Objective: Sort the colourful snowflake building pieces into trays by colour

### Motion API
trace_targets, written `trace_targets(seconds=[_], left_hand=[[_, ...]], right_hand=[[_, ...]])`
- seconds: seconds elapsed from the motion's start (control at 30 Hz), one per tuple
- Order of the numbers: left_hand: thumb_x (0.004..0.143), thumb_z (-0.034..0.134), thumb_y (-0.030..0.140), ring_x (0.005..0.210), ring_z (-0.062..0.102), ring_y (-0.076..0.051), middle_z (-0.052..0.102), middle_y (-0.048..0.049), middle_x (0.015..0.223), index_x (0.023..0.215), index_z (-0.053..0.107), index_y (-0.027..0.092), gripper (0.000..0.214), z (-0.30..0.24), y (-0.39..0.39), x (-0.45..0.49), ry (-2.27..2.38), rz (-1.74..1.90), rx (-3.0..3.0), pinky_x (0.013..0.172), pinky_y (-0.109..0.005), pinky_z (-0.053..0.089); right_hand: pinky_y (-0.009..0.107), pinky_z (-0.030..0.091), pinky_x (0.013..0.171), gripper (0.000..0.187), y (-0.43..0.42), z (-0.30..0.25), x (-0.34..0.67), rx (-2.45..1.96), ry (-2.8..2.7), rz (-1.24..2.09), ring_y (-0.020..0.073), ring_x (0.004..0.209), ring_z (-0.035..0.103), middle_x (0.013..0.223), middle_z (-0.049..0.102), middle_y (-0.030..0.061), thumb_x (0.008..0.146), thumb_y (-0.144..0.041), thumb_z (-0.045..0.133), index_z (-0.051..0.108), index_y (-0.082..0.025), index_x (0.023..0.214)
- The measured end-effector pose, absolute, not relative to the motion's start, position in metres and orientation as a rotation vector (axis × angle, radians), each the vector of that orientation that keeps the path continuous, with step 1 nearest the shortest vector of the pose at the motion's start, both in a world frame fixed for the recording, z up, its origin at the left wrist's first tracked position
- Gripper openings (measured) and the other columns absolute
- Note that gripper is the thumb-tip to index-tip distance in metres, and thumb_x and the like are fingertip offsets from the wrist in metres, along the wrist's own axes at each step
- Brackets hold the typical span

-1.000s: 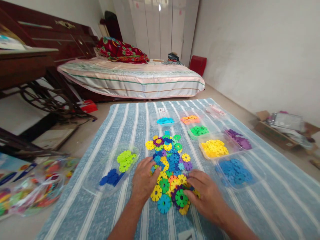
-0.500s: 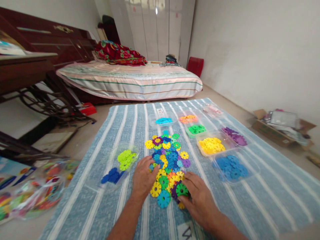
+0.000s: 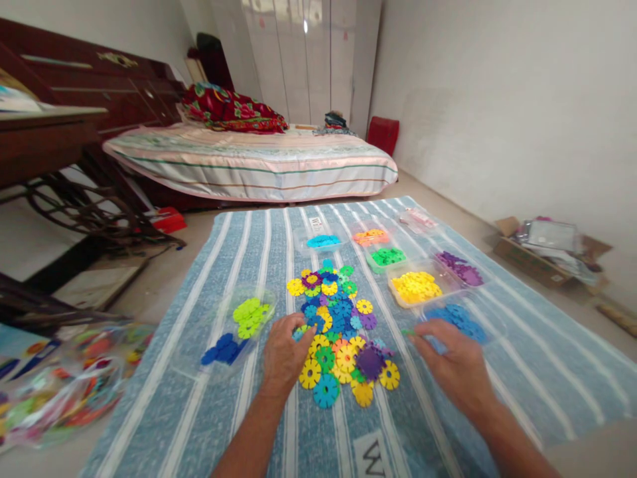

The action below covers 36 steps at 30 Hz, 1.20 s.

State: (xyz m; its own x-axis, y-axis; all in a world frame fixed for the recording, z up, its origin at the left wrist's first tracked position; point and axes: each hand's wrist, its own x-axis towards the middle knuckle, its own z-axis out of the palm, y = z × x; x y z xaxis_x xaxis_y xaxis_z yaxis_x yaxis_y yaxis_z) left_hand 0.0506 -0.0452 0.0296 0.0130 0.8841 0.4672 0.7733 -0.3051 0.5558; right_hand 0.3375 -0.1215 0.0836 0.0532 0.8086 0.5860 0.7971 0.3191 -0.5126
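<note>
A loose pile of notched plastic snowflake discs [image 3: 342, 318] in several colours lies on the striped cloth in front of me. My left hand [image 3: 286, 348] is at the pile's left edge, fingers curled and thumb close to the forefinger around a yellow-green and blue disc [image 3: 299, 332], mostly hidden. To the right of the pile, my right hand [image 3: 455, 358] pinches a green disc [image 3: 408, 332], seen nearly edge-on, between thumb and forefinger. A purple disc [image 3: 371, 362] and a yellow disc [image 3: 389, 375] lie at the pile's near right.
Clear tubs on the right hold yellow discs [image 3: 417, 286], blue discs [image 3: 456, 322], purple discs [image 3: 458, 268], green discs [image 3: 388, 257] and orange discs [image 3: 371, 236]. Light blue discs [image 3: 323, 241] sit farther back. A left tub has lime discs [image 3: 251, 317] and dark blue discs [image 3: 223, 350].
My right hand has moved right, away from the pile, taking a green disc and uncovering the purple and yellow discs there. The left hand stays nearly in place. The view has shifted slightly.
</note>
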Motion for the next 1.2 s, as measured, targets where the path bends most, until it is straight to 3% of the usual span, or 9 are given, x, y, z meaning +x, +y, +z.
trace_targets(seconds=[0.1,0.23,0.4,0.6,0.83,1.2], left_hand=[[0.078,0.057,0.037,0.088,0.064,-0.021,0.070,-0.0050,0.088,0.081,0.060,0.021,0.016,0.029,-0.046,0.051,1.767,1.181,2.114,0.084,-0.035,0.051],[0.080,0.055,0.038,0.085,0.065,-0.020,0.071,-0.0033,0.084,0.084,0.064,0.021,0.019,0.031,-0.047,0.053,1.765,1.179,2.114,0.081,-0.033,0.052],[0.082,0.052,0.038,0.085,0.067,-0.020,0.072,-0.0037,0.088,0.089,0.066,0.021,0.023,0.032,-0.050,0.053,1.783,1.156,2.091,0.081,-0.033,0.053],[0.082,0.051,0.035,0.086,0.069,-0.020,0.074,-0.0030,0.092,0.093,0.068,0.022,0.024,0.031,-0.050,0.050,1.788,1.203,2.082,0.082,-0.034,0.055],[0.082,0.048,0.031,0.087,0.070,-0.019,0.074,-0.0033,0.094,0.093,0.068,0.022,0.025,0.026,-0.048,0.045,1.803,1.235,2.083,0.081,-0.032,0.056],[0.081,0.045,0.029,0.088,0.070,-0.020,0.074,-0.0041,0.096,0.098,0.067,0.021,0.029,0.022,-0.046,0.041,1.808,1.227,2.112,0.082,-0.031,0.057]], right_hand=[[0.033,0.051,0.069,0.024,-0.116,0.086,0.375,-1.622,-1.671,-0.211,0.0188,0.071,0.065,0.077,0.069,0.0023,0.088,-0.038,0.051,0.067,-0.021,0.081],[0.042,0.050,0.079,0.027,-0.115,0.076,0.381,-1.658,-1.696,-0.470,0.0249,0.084,0.064,0.088,0.070,0.0100,0.090,-0.036,0.049,0.067,-0.016,0.094],[0.040,0.051,0.084,0.014,-0.128,0.065,0.316,-1.412,-2.010,-0.193,0.0225,0.094,0.062,0.097,0.068,0.0067,0.085,-0.025,0.056,0.064,-0.022,0.096],[0.050,0.048,0.089,0.028,-0.132,0.047,0.265,-1.458,-2.104,-0.089,0.0296,0.099,0.058,0.101,0.065,0.0089,0.071,-0.018,0.066,0.063,-0.021,0.098],[0.036,0.053,0.078,0.026,-0.120,0.039,0.266,-1.442,-2.046,0.104,0.0233,0.091,0.061,0.102,0.065,0.0047,0.064,-0.009,0.058,0.062,-0.025,0.084],[0.034,0.054,0.085,0.025,-0.073,0.090,0.285,-1.487,-2.160,0.088,0.0217,0.099,0.064,0.114,0.064,0.0075,0.077,-0.011,0.056,0.064,-0.023,0.098]])
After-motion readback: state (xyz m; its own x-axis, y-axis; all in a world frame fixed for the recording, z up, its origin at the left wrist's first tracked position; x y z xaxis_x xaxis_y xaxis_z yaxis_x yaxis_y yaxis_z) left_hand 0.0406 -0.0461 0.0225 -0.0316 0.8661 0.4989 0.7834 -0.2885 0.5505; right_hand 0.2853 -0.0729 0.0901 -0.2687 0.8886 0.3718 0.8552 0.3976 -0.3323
